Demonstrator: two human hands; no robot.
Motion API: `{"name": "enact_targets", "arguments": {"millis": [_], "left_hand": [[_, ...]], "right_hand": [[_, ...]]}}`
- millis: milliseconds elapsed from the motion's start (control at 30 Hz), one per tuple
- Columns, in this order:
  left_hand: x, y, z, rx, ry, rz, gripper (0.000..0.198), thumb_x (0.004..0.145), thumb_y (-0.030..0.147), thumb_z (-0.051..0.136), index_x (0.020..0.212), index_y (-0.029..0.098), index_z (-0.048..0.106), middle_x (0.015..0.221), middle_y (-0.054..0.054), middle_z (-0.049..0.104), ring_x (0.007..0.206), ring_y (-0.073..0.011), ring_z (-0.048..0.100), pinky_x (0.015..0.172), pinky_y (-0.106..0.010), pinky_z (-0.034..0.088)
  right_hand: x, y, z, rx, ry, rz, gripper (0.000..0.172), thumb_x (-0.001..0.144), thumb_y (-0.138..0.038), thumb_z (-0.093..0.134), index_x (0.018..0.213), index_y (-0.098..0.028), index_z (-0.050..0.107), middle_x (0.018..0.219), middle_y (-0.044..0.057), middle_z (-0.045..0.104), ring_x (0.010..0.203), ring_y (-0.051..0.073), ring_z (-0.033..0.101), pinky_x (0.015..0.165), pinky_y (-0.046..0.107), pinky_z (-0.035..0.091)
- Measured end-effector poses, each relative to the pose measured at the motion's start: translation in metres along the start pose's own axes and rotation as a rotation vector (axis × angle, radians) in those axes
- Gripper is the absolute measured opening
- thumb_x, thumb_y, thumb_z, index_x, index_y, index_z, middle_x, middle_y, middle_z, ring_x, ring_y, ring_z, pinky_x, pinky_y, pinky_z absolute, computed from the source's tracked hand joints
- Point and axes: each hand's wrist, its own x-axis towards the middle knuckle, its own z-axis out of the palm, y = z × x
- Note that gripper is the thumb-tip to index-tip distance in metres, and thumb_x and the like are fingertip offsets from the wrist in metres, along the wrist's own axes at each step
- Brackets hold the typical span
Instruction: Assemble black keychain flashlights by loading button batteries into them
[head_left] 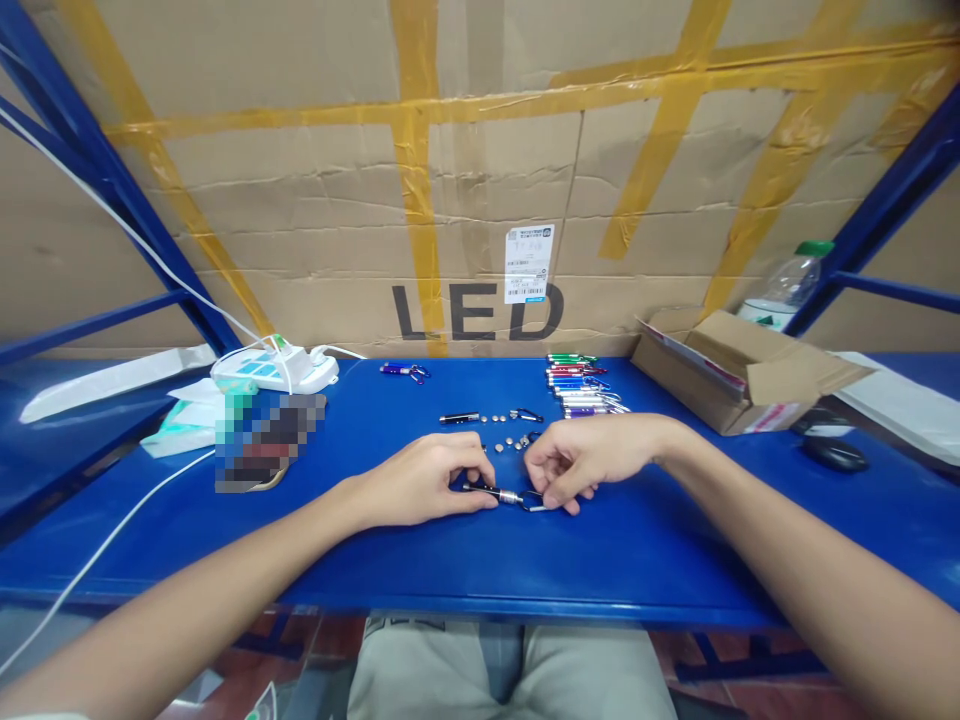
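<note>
Fingers [484, 467] of the left hand [431, 482] are drawn nearly together, thumb and forefinger pinching the black barrel of a light [508, 496]. Right hand [581, 458]: thumb and forefinger close on the clip [534, 508] at the light's right end, the other fingers loosely curled. The light thus lies sideways between the two hands, its silvery part bare in the gap; whether it touches the table [420, 575] is hard to tell.

The step in hand looks like working the light's clip end against its barrel; how tight the joint is does not show. The next move would seem to call for a steady left pinch, with the right end kept in line.

Just far of the hands lie loose cells [499, 448]; beyond them, a black tube [459, 418], more cells and a cap [517, 413]. Far right is a stack of lights [574, 371], near a box [739, 375]; far left, a purple light [396, 369].
</note>
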Motion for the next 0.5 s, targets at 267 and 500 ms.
{"name": "enact_targets", "arguments": {"millis": [267,500], "left_hand": [[-0.0001,0.0019,-0.0006,-0.009,-0.007,-0.008,0.018,0.100,0.038,0.077,0.107,0.022,0.078,0.095,-0.002,0.068,0.084,-0.0151,0.066,0.074,-0.025,0.049],[0.0019,-0.0012,-0.0026,0.070,0.113,-0.046,0.020,0.101,0.041,0.074,0.107,0.022,0.078,0.094,-0.002,0.069,0.082,-0.0159,0.064,0.074,-0.028,0.048]], "right_hand": [[-0.0019,0.0009,-0.0006,-0.040,0.049,0.020,0.031,0.083,-0.046,0.083,0.086,-0.018,0.067,0.070,-0.001,0.069,0.063,0.014,0.061,0.054,0.023,0.044],[0.0043,-0.0001,-0.0003,-0.123,0.367,-0.146,0.023,0.093,-0.041,0.073,0.088,-0.019,0.068,0.073,-0.002,0.065,0.064,0.013,0.054,0.056,0.024,0.040]]}}
